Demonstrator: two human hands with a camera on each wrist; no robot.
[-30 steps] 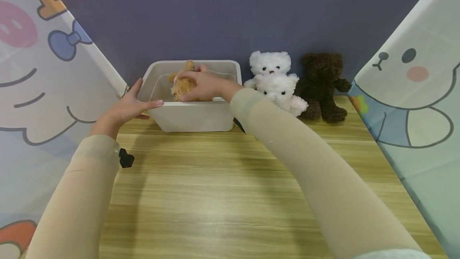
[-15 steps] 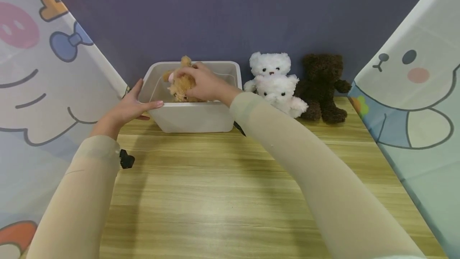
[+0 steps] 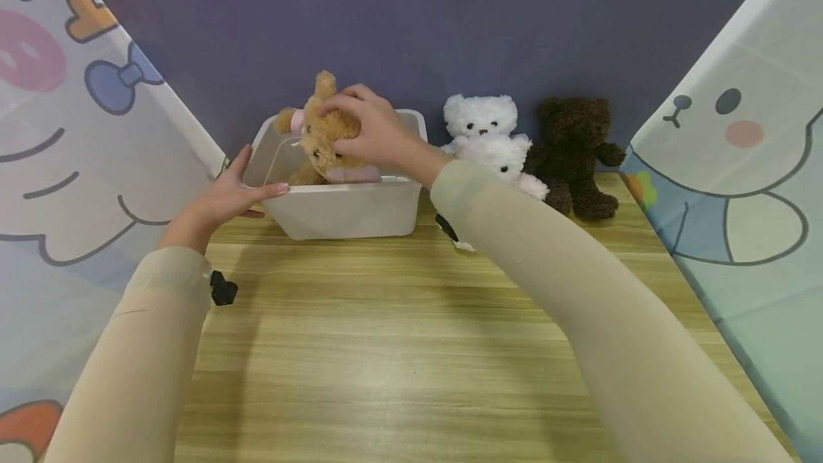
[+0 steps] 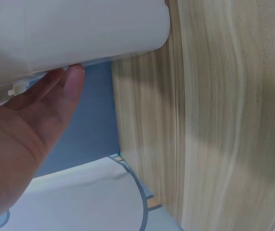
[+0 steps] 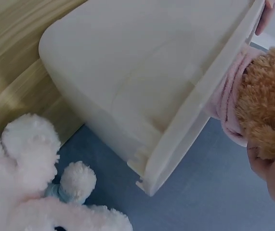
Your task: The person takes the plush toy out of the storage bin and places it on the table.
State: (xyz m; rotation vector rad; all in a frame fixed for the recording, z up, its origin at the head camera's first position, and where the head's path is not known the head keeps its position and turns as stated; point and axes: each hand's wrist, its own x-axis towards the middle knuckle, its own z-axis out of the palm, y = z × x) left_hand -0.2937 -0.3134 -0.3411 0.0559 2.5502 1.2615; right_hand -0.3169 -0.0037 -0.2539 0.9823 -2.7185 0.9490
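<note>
My right hand [image 3: 379,131] grips the fluffy head of a tan teddy bear [image 3: 315,138] with pink clothing. The teddy bear is raised partly above the white plastic bin [image 3: 341,209], its lower part hidden behind the front wall. In the right wrist view, brown fur and a pink collar [image 5: 229,91] show beyond the rim. My left hand [image 3: 221,198] rests against the bin's front left corner, thumb on the front rim and fingers spread along the side. In the left wrist view, straight fingers of the left hand [image 4: 36,110] touch the bin's outer wall.
Right of the bin sit two white teddy bears [image 3: 481,116], one in front of the other, partly behind my right sleeve. A dark brown teddy bear [image 3: 575,156] sits beside them. All stand on a wooden table [image 3: 347,334] against a dark back wall.
My right hand has lifted the tan teddy bear higher out of the bin, so more of its head and pink clothing shows. My left hand has stayed at the bin's corner.
</note>
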